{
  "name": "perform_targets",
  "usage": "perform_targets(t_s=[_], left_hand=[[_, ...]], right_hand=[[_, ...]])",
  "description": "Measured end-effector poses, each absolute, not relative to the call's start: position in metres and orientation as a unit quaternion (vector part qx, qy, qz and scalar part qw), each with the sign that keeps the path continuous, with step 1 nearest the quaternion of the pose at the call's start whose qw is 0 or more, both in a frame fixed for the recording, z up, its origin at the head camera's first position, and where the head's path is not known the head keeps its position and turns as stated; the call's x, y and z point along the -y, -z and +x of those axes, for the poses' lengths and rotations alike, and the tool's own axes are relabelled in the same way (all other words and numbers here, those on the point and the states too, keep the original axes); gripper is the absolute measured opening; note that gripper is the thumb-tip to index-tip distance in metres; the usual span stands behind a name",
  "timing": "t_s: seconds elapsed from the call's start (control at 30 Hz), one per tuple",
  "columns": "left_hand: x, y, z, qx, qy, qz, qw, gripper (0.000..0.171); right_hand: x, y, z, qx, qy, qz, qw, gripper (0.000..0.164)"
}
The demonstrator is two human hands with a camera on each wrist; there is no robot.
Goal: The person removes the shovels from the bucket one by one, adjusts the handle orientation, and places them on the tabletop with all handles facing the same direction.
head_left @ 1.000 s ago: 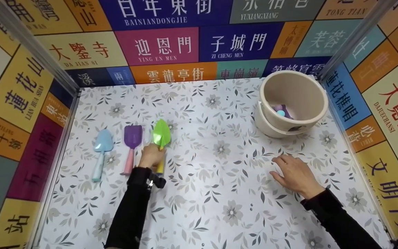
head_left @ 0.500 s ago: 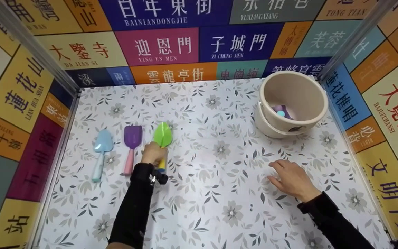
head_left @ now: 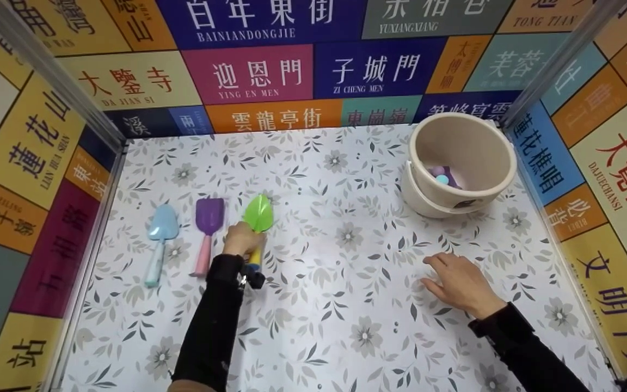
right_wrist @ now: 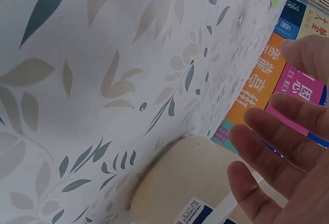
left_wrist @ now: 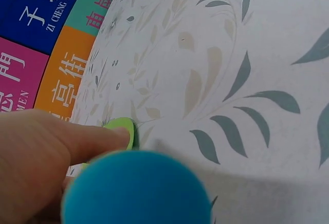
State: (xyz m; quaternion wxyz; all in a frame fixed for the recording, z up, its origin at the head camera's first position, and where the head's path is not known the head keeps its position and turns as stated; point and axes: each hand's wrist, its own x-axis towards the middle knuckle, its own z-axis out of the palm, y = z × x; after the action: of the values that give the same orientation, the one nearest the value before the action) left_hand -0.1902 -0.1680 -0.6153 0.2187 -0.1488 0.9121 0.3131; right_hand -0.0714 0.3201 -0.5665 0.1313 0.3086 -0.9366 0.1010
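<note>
My left hand (head_left: 244,240) grips a toy trowel with a green leaf-shaped blade (head_left: 259,212) and a yellow handle (head_left: 256,257). In the left wrist view the handle's blue end (left_wrist: 136,188) is close to the camera and covers part of the hand (left_wrist: 36,157). To its left lie a purple shovel (head_left: 209,215) with a pink handle and a light blue trowel (head_left: 163,222). Over on the right, my right hand (head_left: 463,283) has its fingers spread and holds nothing. The right wrist view shows those fingers (right_wrist: 264,160) apart from the bucket.
A beige bucket (head_left: 417,193) stands at the back right. Inside it are a purple piece (head_left: 451,177) and a small light blue piece (head_left: 442,179). Walls printed with sign panels (head_left: 259,73) enclose the back and both sides of the flower-patterned surface (head_left: 302,305).
The left hand and the green trowel have shifted slightly toward me and to the right. My right hand has moved a little left. The other tools and the bucket have stayed put.
</note>
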Motion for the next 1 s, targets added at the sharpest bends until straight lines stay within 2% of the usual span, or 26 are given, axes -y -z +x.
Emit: perform_targets(t_s=[0.17, 0.23, 0.37, 0.67, 0.77, 1.0], left_hand=[[0.171, 0.627, -0.191, -0.917, -0.312, -0.136, 0.209, 0.024], [0.172, 0.638, -0.195, -0.915, -0.309, -0.135, 0.219, 0.026], [0.169, 0.634, -0.191, -0.921, -0.293, -0.137, 0.219, 0.03], [0.174, 0.659, -0.186, -0.932, -0.309, -0.114, 0.152, 0.03], [0.174, 0.656, -0.182, -0.932, -0.32, -0.109, 0.132, 0.032], [0.169, 0.597, -0.157, -0.936, -0.316, -0.112, 0.109, 0.04]], right_hand=[[-0.321, 0.567, -0.071, 0.935, -0.102, 0.313, 0.13, 0.04], [-0.321, 0.567, -0.071, 0.934, -0.103, 0.315, 0.132, 0.04], [-0.321, 0.566, -0.071, 0.935, -0.102, 0.314, 0.131, 0.04], [-0.322, 0.565, -0.071, 0.94, -0.097, 0.305, 0.118, 0.04], [-0.321, 0.565, -0.071, 0.94, -0.097, 0.305, 0.116, 0.041], [-0.319, 0.56, -0.072, 0.944, -0.102, 0.297, 0.103, 0.04]])
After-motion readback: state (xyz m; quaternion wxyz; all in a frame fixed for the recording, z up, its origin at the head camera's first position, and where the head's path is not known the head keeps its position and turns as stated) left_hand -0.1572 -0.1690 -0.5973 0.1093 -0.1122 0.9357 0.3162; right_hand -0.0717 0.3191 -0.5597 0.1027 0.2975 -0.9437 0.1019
